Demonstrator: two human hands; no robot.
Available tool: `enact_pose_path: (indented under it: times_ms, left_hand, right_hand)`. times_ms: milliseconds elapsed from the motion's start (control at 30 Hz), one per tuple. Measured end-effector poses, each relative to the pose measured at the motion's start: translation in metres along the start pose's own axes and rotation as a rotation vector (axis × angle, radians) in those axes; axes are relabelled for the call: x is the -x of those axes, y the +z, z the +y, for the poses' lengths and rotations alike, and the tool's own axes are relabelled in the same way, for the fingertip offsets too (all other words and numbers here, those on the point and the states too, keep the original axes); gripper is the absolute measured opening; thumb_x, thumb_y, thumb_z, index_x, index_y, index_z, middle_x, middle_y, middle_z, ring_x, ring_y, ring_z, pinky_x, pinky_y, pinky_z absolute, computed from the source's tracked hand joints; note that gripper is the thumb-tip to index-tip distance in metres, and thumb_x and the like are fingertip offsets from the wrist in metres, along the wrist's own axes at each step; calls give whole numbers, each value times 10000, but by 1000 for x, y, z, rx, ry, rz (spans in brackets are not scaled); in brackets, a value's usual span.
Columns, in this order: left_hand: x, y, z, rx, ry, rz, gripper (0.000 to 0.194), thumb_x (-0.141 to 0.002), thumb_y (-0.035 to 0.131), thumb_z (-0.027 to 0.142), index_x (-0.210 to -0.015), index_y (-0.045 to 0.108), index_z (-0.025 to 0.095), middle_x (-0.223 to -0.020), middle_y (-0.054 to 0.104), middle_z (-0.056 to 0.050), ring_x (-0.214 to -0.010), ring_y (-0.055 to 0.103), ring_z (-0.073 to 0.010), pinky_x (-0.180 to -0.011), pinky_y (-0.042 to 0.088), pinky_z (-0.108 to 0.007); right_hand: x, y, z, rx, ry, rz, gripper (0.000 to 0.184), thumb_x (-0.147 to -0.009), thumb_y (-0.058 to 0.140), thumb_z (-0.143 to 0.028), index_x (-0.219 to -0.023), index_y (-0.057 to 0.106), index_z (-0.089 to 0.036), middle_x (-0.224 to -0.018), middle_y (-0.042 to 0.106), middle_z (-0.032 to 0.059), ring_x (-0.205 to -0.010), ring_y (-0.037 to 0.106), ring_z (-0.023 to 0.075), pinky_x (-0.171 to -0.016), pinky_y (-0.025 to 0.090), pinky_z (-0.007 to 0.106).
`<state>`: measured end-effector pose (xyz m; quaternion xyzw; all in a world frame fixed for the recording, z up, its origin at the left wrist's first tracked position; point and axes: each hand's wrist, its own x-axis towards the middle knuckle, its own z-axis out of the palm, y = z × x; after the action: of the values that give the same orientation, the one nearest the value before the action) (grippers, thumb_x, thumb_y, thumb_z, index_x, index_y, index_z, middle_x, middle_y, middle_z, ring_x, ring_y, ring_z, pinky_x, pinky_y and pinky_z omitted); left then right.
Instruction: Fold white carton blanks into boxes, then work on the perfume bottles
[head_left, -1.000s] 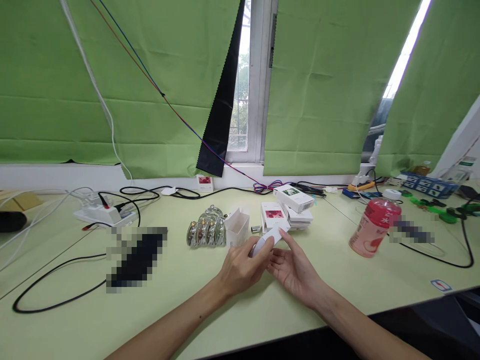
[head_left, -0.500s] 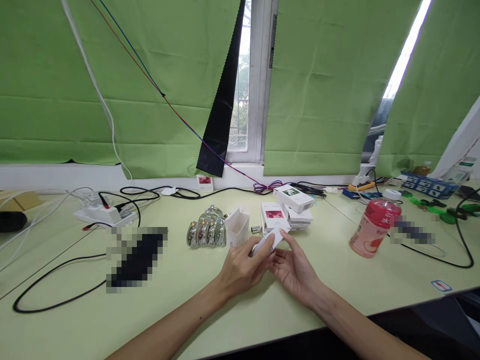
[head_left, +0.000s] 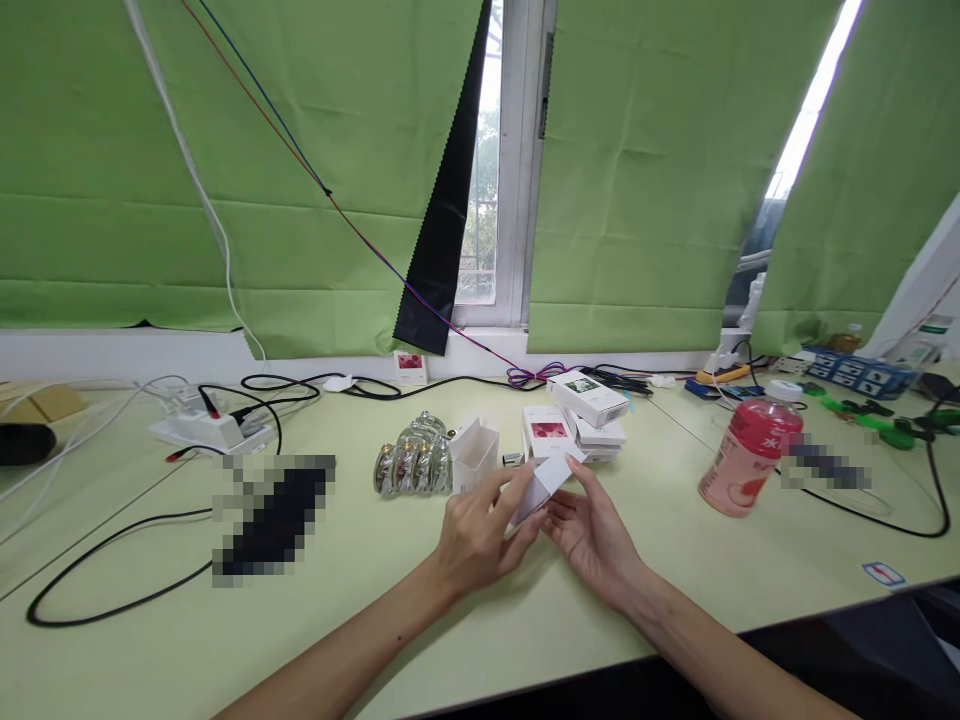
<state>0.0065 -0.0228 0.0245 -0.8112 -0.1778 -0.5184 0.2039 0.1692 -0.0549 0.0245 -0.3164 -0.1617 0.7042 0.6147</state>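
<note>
1. Left hand (head_left: 476,530): fingers bent partway, thumb opposed, gripping the near end of the white box (head_left: 556,474).
2. Right hand (head_left: 589,535): half curled, one fingertip on the box's far right corner. Can't tell if the other fingers grip underneath.
3. White box sits tilted between the hands, above the worktop (head_left: 375,630), midway between its front and back edges.
4. Handling, my read: light, thin card, a bit slick, dents if squeezed. Take it by the long side edges near the ends; avoid pressing mid-face.
5. Just beyond, toward the back edge: upright carton (head_left: 475,462), flaps up; wrapped metal parts (head_left: 412,465) left of it; box pile (head_left: 550,433) right.
6. Pink bottle (head_left: 750,450): toward the worktop's right end, well apart from the hands.
</note>
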Motion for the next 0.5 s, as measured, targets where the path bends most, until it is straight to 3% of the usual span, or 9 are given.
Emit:
enact_pose_path:
  times_ms: [167, 300, 500]
  left_hand:
    - [-2, -3, -6, -31, -7, 170, 365, -903, 539, 176, -1266, 513, 143, -1008, 629, -133, -873, 633, -204, -641, 523, -272]
    - [-7, -6, -11, -163, -91, 271, 300, -858, 553, 123, -1152, 580, 181, -1049, 573, -129, -955, 565, -242, -793, 498, -377]
    - [-9, -2, -18, -267, -310, 279, 210, -834, 617, 129, -1037, 617, 186, -1161, 532, -144, -1112, 514, -298, -956, 425, -490]
  right_hand:
    - [0, -1, -1, 45, -105, -8, 380, -775, 795, -477, -889, 762, -116, -759, 717, 54, -657, 650, 146, -607, 560, 222]
    - [-2, -3, -1, 77, -169, -25, 360, -760, 811, -489, -884, 759, -155, -759, 722, 41, -664, 647, 147, -624, 550, 228]
    - [-5, -9, -1, 146, -227, -66, 363, -785, 784, -512, -884, 748, -165, -786, 725, 46, -692, 644, 155, -655, 540, 248]
